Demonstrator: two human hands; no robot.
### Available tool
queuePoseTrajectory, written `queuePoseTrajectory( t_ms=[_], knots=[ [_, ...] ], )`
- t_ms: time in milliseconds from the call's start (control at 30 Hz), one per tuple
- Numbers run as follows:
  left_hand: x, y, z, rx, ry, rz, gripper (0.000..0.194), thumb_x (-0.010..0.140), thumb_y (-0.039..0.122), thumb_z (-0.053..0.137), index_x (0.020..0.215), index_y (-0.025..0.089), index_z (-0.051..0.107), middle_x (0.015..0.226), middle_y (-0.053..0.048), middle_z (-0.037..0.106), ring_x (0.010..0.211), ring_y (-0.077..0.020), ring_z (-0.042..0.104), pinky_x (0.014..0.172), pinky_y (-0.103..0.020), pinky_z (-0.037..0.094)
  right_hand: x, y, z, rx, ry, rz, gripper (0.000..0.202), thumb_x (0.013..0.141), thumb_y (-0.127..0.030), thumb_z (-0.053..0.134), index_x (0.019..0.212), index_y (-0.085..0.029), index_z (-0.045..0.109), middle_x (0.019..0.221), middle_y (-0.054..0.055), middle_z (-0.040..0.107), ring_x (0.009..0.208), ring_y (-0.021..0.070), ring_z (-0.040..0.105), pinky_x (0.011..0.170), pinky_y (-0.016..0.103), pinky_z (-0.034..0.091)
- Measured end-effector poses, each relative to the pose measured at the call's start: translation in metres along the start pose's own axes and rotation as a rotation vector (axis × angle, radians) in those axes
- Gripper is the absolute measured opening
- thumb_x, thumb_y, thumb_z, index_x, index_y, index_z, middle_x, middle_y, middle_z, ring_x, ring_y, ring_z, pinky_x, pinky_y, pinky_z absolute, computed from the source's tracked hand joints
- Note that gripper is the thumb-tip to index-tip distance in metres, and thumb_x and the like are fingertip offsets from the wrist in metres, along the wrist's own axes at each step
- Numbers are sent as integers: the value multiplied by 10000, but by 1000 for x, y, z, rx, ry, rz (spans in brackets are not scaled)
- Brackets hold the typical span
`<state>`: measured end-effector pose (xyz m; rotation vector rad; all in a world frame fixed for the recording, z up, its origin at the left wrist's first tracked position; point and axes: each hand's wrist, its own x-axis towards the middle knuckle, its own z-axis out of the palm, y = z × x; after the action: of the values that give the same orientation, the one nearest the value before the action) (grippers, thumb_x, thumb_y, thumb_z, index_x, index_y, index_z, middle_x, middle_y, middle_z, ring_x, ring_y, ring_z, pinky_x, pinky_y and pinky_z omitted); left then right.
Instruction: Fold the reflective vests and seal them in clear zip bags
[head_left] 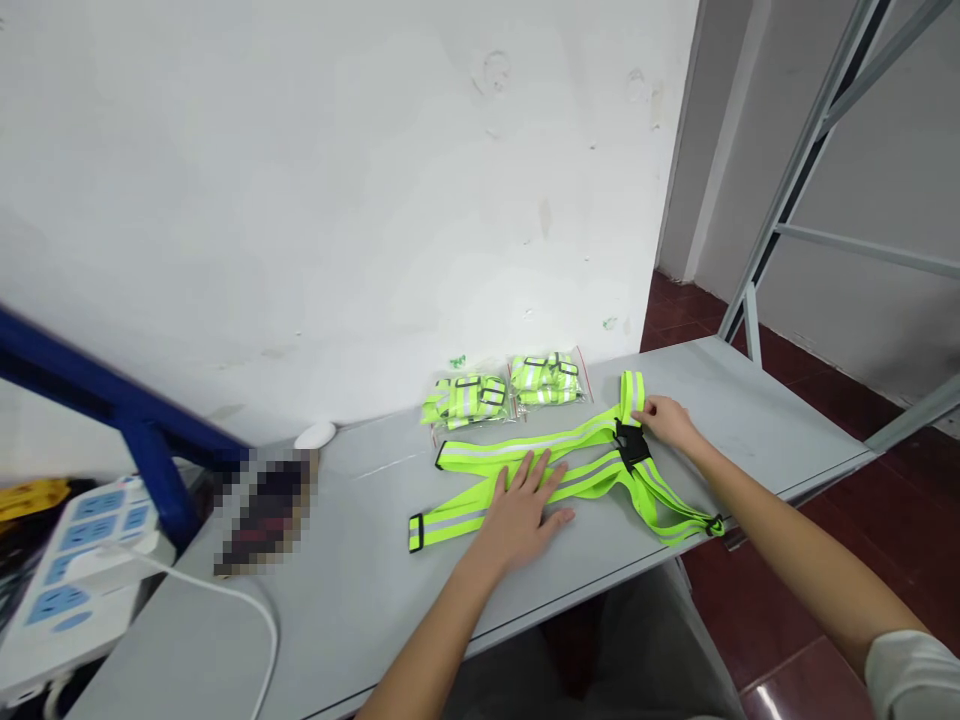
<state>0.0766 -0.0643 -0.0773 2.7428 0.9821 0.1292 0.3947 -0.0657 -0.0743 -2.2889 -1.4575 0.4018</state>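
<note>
Bright green straps with grey reflective stripes [450, 520] lie spread across the grey table, joined at a black buckle [631, 444]. My left hand [519, 515] rests palm down with fingers spread over the lower strap, near the middle. At the upper right, beside the buckle, my right hand [667, 420] pinches the edge of the short upright green strap end [632, 390]. Behind the straps, against the wall, two clear bags of folded green straps lie side by side, a left bag [469, 398] and a right bag [546, 379].
A white computer mouse [315, 435] sits by the wall, left of the bags. A blurred dark item [270, 510] lies nearer. White power strips [82, 560] with a cable [225, 590] are at far left, by a blue metal frame [154, 470]. A metal rack [795, 170] stands right.
</note>
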Motion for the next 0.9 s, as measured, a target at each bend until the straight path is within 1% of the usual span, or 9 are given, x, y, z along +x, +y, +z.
queuePoseTrajectory(
  t_ms=[100,267,367,433,533,633,767,833,900],
  knots=[
    [-4,-4,-1,-2,-6,-16,621,925,581,380,1485,365,223,1572,-41,212,1450,-327,145,1110,-628,137,15,2,-7,4,34,-2,237,825,-412,553,710,-206,536,754,8,650,711,170,550,621,269,284],
    [-15,-19,-3,18,31,-71,596,930,580,357,1472,340,287,1558,-64,263,1431,-331,215,1091,-645,160,23,-2,-10,-1,-32,-55,302,770,-488,622,689,-206,551,730,33,652,683,188,554,588,270,298],
    [-22,-27,-7,5,77,-89,553,933,563,368,1424,309,395,1520,-79,348,1397,-327,285,1089,-609,209,18,-4,-10,7,-19,-100,277,838,-469,540,779,-200,571,800,56,664,725,196,562,605,272,323],
    [-19,-22,-12,-34,141,-101,482,938,523,392,1331,270,510,1434,-95,460,1322,-317,383,1066,-560,284,15,-5,-11,21,-34,-141,269,888,-422,466,791,-197,575,822,58,668,741,190,566,621,268,339],
    [4,1,-25,-136,245,-72,369,953,444,404,1197,236,585,1265,-95,568,1188,-279,480,993,-470,386,12,-6,-14,42,-114,-208,302,916,-362,411,720,-197,573,778,43,668,719,179,572,623,259,354],
    [46,34,-35,-220,248,49,339,949,411,432,1201,225,562,1218,-82,573,1164,-255,477,991,-420,397,-5,-8,-21,59,-156,-251,280,918,-326,403,749,-201,588,824,40,682,754,179,592,650,255,371],
    [97,62,-33,-194,108,105,454,881,394,551,1298,228,484,1252,-88,552,1183,-291,448,967,-441,405,-58,-15,-25,30,-115,-232,242,897,-419,471,912,-206,585,878,64,680,778,210,605,694,288,369],
    [111,64,-28,-168,2,106,540,826,405,614,1318,240,466,1269,-93,537,1194,-314,436,958,-465,402,-85,-20,-20,-78,-107,-226,279,879,-450,503,972,-196,570,940,90,676,820,236,612,741,319,362],
    [117,62,-22,-159,-73,111,577,782,429,651,1305,258,479,1285,-83,522,1203,-323,427,964,-478,390,-104,-25,-14,-148,-116,-207,302,863,-407,538,1062,-180,549,1077,112,651,934,266,608,803,345,355]
  ],
)
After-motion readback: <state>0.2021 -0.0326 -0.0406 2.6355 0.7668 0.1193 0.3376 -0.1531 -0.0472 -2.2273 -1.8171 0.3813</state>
